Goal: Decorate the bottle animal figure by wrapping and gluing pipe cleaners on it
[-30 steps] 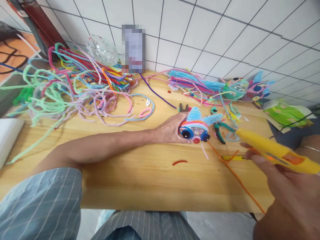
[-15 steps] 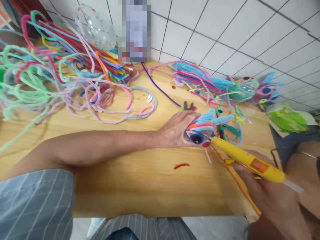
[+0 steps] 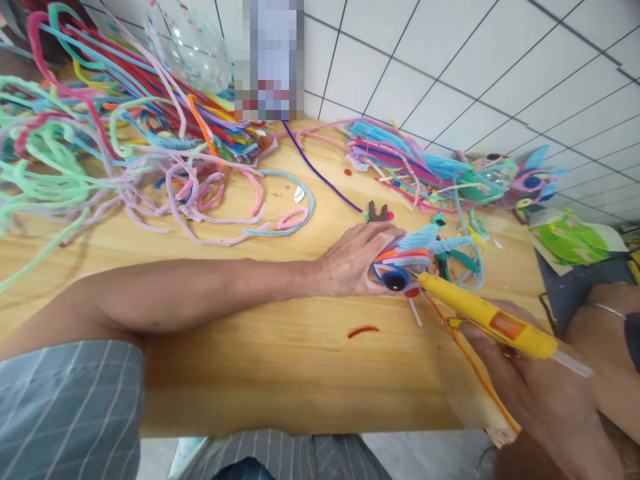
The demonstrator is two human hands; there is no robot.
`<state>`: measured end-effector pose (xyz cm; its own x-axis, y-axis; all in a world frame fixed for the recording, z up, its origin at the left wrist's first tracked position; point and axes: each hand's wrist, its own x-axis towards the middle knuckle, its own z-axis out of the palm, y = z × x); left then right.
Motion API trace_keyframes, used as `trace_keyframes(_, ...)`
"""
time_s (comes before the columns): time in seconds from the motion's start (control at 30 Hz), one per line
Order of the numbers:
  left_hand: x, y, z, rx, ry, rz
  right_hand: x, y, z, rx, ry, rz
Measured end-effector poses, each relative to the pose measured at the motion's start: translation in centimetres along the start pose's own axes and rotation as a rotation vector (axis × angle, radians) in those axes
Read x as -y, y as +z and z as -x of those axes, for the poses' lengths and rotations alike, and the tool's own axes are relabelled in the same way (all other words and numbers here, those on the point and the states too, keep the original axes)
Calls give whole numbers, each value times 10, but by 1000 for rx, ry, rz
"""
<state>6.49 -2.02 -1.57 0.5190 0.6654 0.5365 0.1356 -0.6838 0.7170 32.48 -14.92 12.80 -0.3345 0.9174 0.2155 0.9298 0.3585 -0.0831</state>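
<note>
Two things we hold: left fingers (image 3: 385, 231) wrap the toy fish (image 3: 400, 260) over the bench (image 3: 280, 373), right fingers (image 3: 477, 339) grip the yellow glue gun (image 3: 475, 305), slanting left, its tip perhaps touching the fish.

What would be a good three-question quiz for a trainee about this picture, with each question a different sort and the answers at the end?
1. Which hand holds the yellow glue gun?
2. True or false: the short red strip is leaning against the tiled wall.
3. What is the left hand gripping? A) the green packet; B) the blue-eyed craft; C) the dark purple stem.

Key:
1. The right hand.
2. False; it lies on the wooden table.
3. B.
</note>
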Motion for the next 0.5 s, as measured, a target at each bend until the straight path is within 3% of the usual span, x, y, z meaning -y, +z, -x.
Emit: trace_keyframes(0.5, 0, 0, -1, 8, 4, -17, -6, 3, -4, -26, -71, 62)
